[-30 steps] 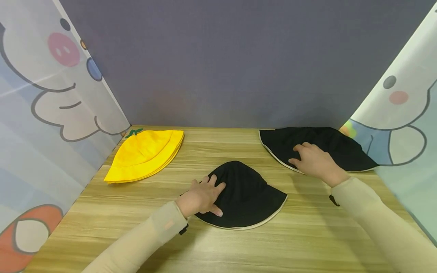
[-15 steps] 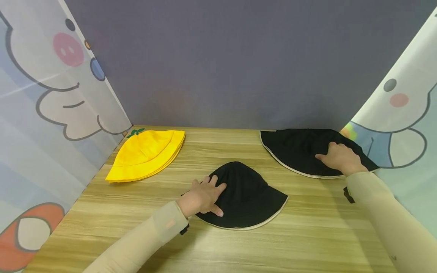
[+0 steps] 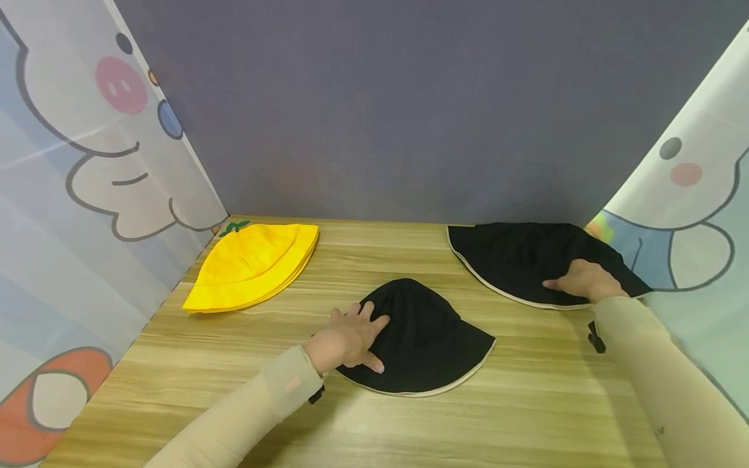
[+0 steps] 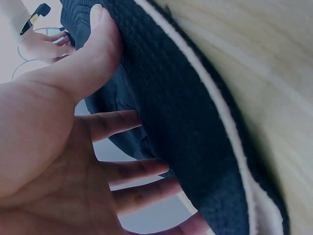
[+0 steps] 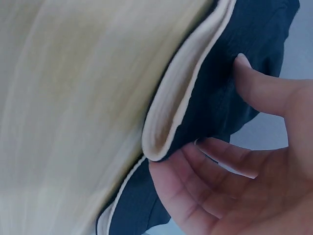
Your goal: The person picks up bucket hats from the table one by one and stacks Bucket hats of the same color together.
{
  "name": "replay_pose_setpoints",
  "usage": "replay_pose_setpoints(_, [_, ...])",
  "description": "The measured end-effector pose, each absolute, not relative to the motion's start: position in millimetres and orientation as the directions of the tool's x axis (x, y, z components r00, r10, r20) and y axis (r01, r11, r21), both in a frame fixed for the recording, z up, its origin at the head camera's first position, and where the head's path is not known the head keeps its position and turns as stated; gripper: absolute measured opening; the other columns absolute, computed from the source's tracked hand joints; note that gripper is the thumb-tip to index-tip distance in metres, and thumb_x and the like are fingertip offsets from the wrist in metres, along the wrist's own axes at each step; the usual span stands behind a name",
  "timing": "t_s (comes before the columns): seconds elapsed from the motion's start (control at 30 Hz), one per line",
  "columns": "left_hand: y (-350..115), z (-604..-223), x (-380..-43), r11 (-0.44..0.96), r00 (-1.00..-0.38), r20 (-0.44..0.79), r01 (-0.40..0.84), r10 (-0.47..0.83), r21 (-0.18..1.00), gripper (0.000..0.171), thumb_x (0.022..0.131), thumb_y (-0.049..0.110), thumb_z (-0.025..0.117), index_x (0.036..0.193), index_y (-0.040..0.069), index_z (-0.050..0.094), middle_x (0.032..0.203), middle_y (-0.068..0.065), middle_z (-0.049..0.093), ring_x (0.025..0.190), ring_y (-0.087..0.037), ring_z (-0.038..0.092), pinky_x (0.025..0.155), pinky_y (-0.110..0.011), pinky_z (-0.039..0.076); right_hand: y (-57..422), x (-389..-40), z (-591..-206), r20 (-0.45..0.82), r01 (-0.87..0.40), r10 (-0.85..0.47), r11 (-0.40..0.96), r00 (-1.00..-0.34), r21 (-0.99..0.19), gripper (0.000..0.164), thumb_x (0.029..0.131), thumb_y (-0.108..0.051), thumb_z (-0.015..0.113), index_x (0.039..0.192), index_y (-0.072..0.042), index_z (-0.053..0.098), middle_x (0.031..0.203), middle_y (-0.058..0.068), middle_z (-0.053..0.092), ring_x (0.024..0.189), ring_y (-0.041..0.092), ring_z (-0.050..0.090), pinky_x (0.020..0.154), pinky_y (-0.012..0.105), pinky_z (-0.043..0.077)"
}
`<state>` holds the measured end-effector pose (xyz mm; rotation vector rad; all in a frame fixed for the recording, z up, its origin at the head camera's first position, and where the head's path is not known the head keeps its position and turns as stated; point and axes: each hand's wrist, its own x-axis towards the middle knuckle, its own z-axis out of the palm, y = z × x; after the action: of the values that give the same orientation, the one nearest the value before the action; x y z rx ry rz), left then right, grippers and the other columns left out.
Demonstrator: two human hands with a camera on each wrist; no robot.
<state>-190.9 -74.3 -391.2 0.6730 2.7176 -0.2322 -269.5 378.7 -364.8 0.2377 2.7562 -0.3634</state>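
A near black hat [image 3: 421, 338] lies folded at the centre of your wooden table [image 3: 374, 429]; a far black hat [image 3: 509, 253] sits at its two o'clock, and a yellow hat [image 3: 251, 266] with layered brim edges at its ten o'clock. Your left hand [image 3: 346, 338] rests spread, fingers nearly straight, on the near hat's nine o'clock side, its thumb lying over the brim. Your right hand [image 3: 585, 281] is at the far hat's four o'clock, curled round the cloth: thumb on one face, bent fingers at a folded brim end. How firmly it grips, you cannot tell.

Both black hats look light, soft and matte, so they should be neither slippery nor fragile, though the cloth may slump and crease. The pale-edged brim is likely the best hold; because the layers gape there, pinch both together.
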Motion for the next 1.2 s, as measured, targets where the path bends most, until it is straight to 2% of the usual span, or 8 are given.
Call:
replay_pose_setpoints(0.1, [-74.1, -392.5, -190.8, 0.876, -0.834, -0.35, 0.477, 0.426, -0.071, 0.095, 0.077, 0.066, 0.074, 0.157, 0.029, 0.038, 0.151, -0.009, 0.037, 0.137, -0.03, 0.04, 0.103, -0.061, 0.04, 379.4, -271.6, -369.6, -0.361, 0.208, 0.116, 0.952, -0.925, -0.226, 0.108, 0.09, -0.06, 0.069, 0.139, 0.028, 0.029, 0.138, 0.05, 0.033, 0.117, 0.068, 0.042, 0.091, 0.072, 0.042])
replay_pose_setpoints(0.2, [-73.5, -392.6, -191.0, 0.877, -0.835, -0.344, 0.477, 0.43, -0.061, 0.095, 0.076, 0.065, 0.075, 0.157, 0.029, 0.038, 0.151, -0.01, 0.037, 0.137, -0.031, 0.04, 0.103, -0.061, 0.04, 380.1, -274.4, -371.9, -0.355, 0.187, 0.078, 0.94, -0.931, -0.285, 0.109, 0.092, -0.053, 0.07, 0.141, 0.031, 0.02, 0.142, 0.052, 0.024, 0.126, 0.069, 0.031, 0.1, 0.072, 0.036])
replay_pose_setpoints(0.33, [-74.2, -392.0, -190.5, 0.879, -0.832, -0.351, 0.474, 0.429, -0.049, 0.095, 0.078, 0.065, 0.074, 0.158, 0.029, 0.037, 0.153, -0.01, 0.036, 0.138, -0.031, 0.039, 0.106, -0.062, 0.038, 378.6, -274.8, -374.1, -0.31, 0.118, 0.0, 0.924, -0.951, -0.363, 0.1, 0.097, -0.038, 0.068, 0.142, 0.032, 0.012, 0.145, 0.053, 0.015, 0.131, 0.069, 0.021, 0.106, 0.071, 0.029])
replay_pose_setpoints(0.53, [-76.9, -391.4, -188.5, 0.884, -0.833, -0.353, 0.466, 0.426, -0.033, 0.096, 0.078, 0.064, 0.075, 0.158, 0.027, 0.039, 0.154, -0.01, 0.036, 0.138, -0.031, 0.039, 0.107, -0.064, 0.037, 371.7, -271.9, -378.1, -0.244, 0.058, -0.045, 0.915, -0.969, -0.399, 0.089, 0.098, -0.027, 0.067, 0.143, 0.03, 0.016, 0.144, 0.051, 0.021, 0.13, 0.068, 0.025, 0.105, 0.071, 0.031])
replay_pose_setpoints(0.77, [-79.3, -389.7, -186.2, 0.88, -0.835, -0.315, 0.475, 0.451, 0.001, 0.094, 0.077, 0.062, 0.077, 0.155, 0.023, 0.043, 0.151, -0.011, 0.04, 0.136, -0.033, 0.043, 0.105, -0.062, 0.039, 366.0, -271.1, -379.2, -0.216, 0.02, -0.088, 0.891, -0.972, -0.454, 0.085, 0.1, -0.026, 0.066, 0.145, 0.027, 0.017, 0.146, 0.05, 0.021, 0.13, 0.066, 0.028, 0.104, 0.07, 0.033])
replay_pose_setpoints(1.07, [-80.2, -386.1, -178.7, 0.882, -0.829, -0.338, 0.472, 0.446, 0.007, 0.092, 0.079, 0.06, 0.078, 0.156, 0.027, 0.041, 0.161, -0.013, 0.032, 0.142, -0.036, 0.039, 0.108, -0.063, 0.037, 354.8, -271.7, -381.1, -0.142, -0.07, -0.153, 0.882, -0.978, -0.466, 0.073, 0.1, -0.021, 0.065, 0.144, 0.023, 0.027, 0.143, 0.049, 0.029, 0.127, 0.064, 0.035, 0.101, 0.07, 0.036])
replay_pose_setpoints(1.2, [-80.0, -381.2, -177.7, 0.877, -0.825, -0.341, 0.48, 0.451, 0.0, 0.083, 0.084, 0.057, 0.076, 0.154, 0.027, 0.044, 0.158, -0.011, 0.034, 0.141, -0.035, 0.04, 0.107, -0.062, 0.038, 348.0, -273.6, -383.0, -0.113, -0.122, -0.195, 0.877, -0.974, -0.465, 0.069, 0.101, -0.018, 0.065, 0.144, 0.022, 0.03, 0.142, 0.048, 0.032, 0.127, 0.064, 0.036, 0.101, 0.07, 0.036])
